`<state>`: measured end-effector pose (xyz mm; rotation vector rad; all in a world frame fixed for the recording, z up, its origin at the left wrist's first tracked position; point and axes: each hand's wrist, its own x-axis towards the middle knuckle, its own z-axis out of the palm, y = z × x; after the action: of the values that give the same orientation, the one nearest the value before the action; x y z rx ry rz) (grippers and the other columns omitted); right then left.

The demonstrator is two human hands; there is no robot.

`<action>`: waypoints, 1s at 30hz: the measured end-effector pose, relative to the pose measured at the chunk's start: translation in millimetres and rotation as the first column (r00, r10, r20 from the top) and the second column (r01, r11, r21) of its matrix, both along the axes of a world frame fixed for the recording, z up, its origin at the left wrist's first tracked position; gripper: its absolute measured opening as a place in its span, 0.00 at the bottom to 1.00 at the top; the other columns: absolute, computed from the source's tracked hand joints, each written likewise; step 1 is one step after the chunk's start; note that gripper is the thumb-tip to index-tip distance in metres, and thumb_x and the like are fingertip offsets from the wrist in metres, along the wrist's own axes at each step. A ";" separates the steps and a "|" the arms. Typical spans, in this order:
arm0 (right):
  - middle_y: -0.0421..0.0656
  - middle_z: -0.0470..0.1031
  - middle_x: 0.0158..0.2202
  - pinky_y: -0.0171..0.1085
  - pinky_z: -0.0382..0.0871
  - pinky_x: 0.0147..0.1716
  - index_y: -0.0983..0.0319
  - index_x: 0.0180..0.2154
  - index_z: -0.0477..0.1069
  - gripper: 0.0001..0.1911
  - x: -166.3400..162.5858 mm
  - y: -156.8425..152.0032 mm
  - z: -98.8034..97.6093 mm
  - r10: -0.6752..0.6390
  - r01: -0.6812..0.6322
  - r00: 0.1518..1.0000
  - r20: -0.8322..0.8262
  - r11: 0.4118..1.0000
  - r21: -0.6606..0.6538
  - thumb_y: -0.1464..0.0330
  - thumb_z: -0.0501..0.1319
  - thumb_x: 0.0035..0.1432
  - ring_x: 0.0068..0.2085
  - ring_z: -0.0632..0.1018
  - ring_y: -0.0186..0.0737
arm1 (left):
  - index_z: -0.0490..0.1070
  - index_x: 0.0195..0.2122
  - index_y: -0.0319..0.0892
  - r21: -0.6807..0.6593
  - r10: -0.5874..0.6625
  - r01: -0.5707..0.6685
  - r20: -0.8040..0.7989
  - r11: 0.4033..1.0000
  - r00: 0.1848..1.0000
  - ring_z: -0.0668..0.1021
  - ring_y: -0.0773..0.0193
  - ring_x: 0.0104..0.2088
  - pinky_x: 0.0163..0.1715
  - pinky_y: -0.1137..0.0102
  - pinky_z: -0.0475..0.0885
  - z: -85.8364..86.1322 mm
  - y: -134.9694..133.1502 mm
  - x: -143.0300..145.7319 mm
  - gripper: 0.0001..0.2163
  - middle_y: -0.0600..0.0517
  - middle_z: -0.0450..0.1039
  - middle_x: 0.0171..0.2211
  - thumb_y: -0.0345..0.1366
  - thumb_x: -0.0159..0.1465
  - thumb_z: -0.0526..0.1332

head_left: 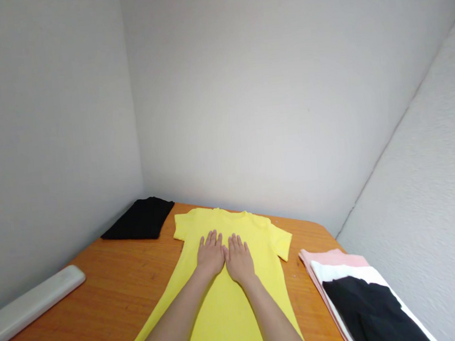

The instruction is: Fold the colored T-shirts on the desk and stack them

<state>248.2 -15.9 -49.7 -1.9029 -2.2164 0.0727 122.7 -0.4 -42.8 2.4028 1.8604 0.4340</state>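
A yellow short-sleeved garment (225,310) lies spread flat on the orange wooden table (118,293), neck end toward the far wall. My left hand (210,254) rests palm down on its chest area, fingers stretched out. My right hand (239,258) lies flat right beside it, thumbs nearly touching, fingers also extended. Neither hand holds anything.
A folded black garment (139,219) sits at the far left corner. A stack of folded clothes in pink, white and black (355,292) lies at the right edge. A long white flat object (27,305) rests along the left edge. Grey walls enclose the table.
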 end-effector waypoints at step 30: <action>0.50 0.41 0.69 0.43 0.37 0.65 0.71 0.68 0.44 0.37 121.0 -6.5 -12.0 -0.217 0.224 0.965 0.147 0.974 -0.033 0.53 0.38 0.68 0.69 0.44 0.44 | 0.54 0.66 0.41 -0.033 -0.004 0.003 -0.029 0.999 1.000 0.51 0.56 0.68 0.65 0.52 0.45 0.3 6.7 -7.0 0.26 0.46 0.47 0.69 0.44 0.69 0.42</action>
<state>369.2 -22.4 -61.7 -2.2334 -2.0885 -0.0472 115.7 6.3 -42.5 2.4034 1.8595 0.3671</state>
